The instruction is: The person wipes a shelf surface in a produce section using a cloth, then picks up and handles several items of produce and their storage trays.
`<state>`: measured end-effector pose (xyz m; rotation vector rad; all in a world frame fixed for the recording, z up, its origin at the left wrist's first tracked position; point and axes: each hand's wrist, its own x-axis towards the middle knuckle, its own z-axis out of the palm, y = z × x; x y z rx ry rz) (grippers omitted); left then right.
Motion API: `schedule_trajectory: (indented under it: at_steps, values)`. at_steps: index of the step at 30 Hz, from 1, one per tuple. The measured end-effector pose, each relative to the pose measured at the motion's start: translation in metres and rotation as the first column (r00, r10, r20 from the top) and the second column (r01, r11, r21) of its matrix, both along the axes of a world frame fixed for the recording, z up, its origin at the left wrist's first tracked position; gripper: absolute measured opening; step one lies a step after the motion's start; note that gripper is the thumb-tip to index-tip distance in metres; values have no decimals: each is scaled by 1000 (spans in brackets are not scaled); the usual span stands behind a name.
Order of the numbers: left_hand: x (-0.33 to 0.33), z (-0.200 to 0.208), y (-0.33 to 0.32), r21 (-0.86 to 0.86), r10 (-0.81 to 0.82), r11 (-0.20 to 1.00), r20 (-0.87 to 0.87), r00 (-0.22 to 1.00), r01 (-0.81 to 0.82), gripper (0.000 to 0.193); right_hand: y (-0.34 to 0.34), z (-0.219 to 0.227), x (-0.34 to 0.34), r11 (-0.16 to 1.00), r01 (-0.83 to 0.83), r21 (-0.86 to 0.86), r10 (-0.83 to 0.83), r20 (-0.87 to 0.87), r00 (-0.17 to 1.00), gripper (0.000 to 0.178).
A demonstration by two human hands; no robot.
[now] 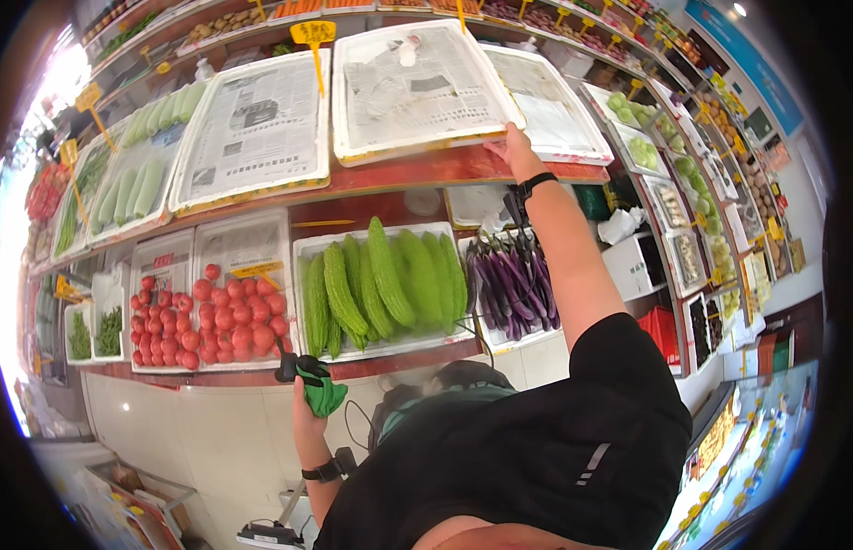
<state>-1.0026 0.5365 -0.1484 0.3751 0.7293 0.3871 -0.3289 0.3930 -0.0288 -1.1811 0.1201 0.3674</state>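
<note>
My right hand (515,151) reaches up to the upper shelf and is closed on the front right corner of a white foam tray (426,139) lined with newspaper. That tray's right side overlaps another foam tray (580,151) lined with white paper. At the lower shelf's front edge, my left hand (309,411) is closed around a bunched green cloth (326,396). A black piece (296,367) sticks up beside the cloth; its kind is unclear. Nearest to this hand are tomatoes (239,316) and a tray of bitter melons (387,275).
Another newspaper-lined foam tray (252,128) stands left on the upper shelf, beside pale green gourds (138,188). Purple eggplants (511,284) lie right of the bitter melons. Yellow price tags (313,37) stand up between trays. Vegetable racks (692,183) line the right side.
</note>
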Motion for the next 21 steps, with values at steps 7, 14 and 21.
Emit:
schedule_trajectory:
  at_steps: [7,14,21]
  values:
    - [23,-7,1,-59,-49,997,-13,999,48,45,-66,40,23,995,14,95,-12,-30,999,44]
    - [65,-3,-8,-3,-154,988,37,987,154,43,-194,69,38,992,126,-22,-126,-19,992,55]
    - [109,8,-41,32,-162,986,31,986,161,44,-315,30,96,990,109,-89,-108,16,994,55]
